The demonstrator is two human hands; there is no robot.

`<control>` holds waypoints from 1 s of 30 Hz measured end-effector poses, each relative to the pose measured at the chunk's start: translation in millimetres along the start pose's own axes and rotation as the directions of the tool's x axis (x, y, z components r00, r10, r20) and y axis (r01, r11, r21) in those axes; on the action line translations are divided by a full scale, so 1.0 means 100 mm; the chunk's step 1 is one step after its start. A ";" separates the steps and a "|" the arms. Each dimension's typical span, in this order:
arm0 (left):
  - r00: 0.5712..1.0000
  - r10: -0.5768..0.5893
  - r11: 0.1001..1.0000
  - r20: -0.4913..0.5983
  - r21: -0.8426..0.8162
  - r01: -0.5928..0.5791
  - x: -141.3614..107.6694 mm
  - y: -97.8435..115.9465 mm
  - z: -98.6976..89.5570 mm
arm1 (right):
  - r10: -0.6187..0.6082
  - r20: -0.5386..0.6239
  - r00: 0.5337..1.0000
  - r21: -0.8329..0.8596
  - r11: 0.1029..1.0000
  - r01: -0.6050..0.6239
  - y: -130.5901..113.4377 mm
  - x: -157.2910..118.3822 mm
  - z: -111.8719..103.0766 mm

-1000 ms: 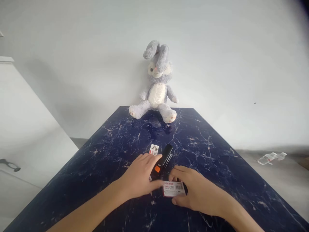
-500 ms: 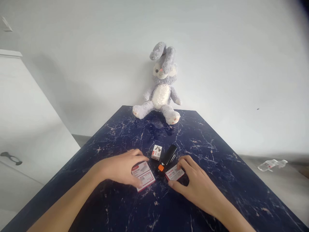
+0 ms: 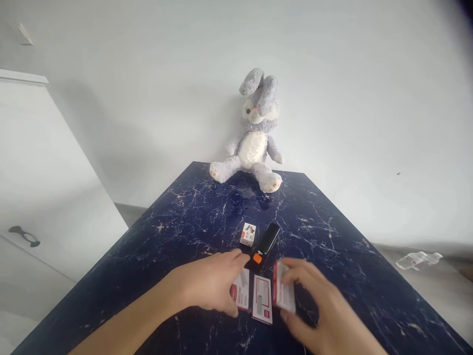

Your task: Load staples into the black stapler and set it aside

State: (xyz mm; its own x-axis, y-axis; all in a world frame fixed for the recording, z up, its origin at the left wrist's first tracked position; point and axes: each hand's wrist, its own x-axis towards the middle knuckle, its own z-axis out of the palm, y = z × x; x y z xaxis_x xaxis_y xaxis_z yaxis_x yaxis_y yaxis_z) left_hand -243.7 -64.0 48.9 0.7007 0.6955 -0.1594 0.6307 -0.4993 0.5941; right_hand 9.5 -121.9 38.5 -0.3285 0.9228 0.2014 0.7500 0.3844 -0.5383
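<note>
My left hand (image 3: 212, 281) grips a white-and-red staple box (image 3: 242, 292) by its far and near ends, thumb toward me, with the box flat on the table. A second staple box (image 3: 262, 300) lies just right of it, touched by neither hand. My right hand (image 3: 318, 301), slightly blurred, pinches a third staple box (image 3: 284, 288) between thumb and fingers, tilted up on edge. Beyond my hands lies a black stapler (image 3: 268, 241) with an orange end. Left of the stapler stands a small white box (image 3: 248, 234) with a dark picture on top.
A grey plush rabbit (image 3: 255, 143) sits against the wall at the far end of the dark blue marbled table (image 3: 221, 212). To the left is a white cabinet (image 3: 44, 172) with a dark handle. Clear plastic bottles (image 3: 416, 260) lie on the floor at right.
Both hands have come nearer the table's middle. My right hand has tilted its staple box up and brought it closer. The two left boxes have turned and now lie side by side, right of my left hand.
</note>
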 end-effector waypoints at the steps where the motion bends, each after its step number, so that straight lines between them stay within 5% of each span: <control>1: 1.000 -0.003 1.000 0.020 0.011 0.003 0.00 0.00 0.01 | -0.017 0.058 0.998 0.012 1.000 0.016 -0.07 -0.02 0.06; 7: 1.000 0.022 0.997 0.005 -0.073 -0.021 0.00 -0.02 0.07 | 0.062 0.165 0.984 -0.002 0.998 -0.063 -0.24 0.01 0.28; 12: 0.992 0.084 0.984 0.099 -0.165 -0.067 -0.03 -0.16 -0.15 | 0.026 0.113 0.993 0.011 1.000 -0.028 -0.34 0.06 0.20; 17: 0.999 -0.004 0.946 0.037 -0.324 0.016 0.00 -0.38 -0.38 | -0.065 0.046 0.997 0.029 0.998 0.064 -0.50 0.15 0.25; 20: 0.991 -0.038 0.916 0.130 -0.393 0.087 0.03 -0.46 -0.36 | -0.015 0.111 0.994 -0.041 0.999 0.020 -0.53 0.22 0.37; 26: 0.961 -0.115 0.752 0.252 -0.610 0.250 0.07 -0.47 -0.29 | 0.023 0.123 0.992 -0.132 0.991 -0.007 -0.57 0.26 0.47; 30: 0.959 0.050 0.577 0.279 -0.792 0.200 0.10 -0.47 -0.26 | 0.005 -0.005 1.000 0.013 1.000 -0.005 -0.62 0.28 0.35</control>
State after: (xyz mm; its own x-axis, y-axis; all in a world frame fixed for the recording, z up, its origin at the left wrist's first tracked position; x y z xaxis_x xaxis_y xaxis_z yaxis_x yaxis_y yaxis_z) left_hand -275.6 -20.2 40.0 0.7966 0.4977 -0.3432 0.2402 0.2604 0.9351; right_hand -66.6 -120.7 48.6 -0.3216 0.9248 0.2032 0.7442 0.3796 -0.5496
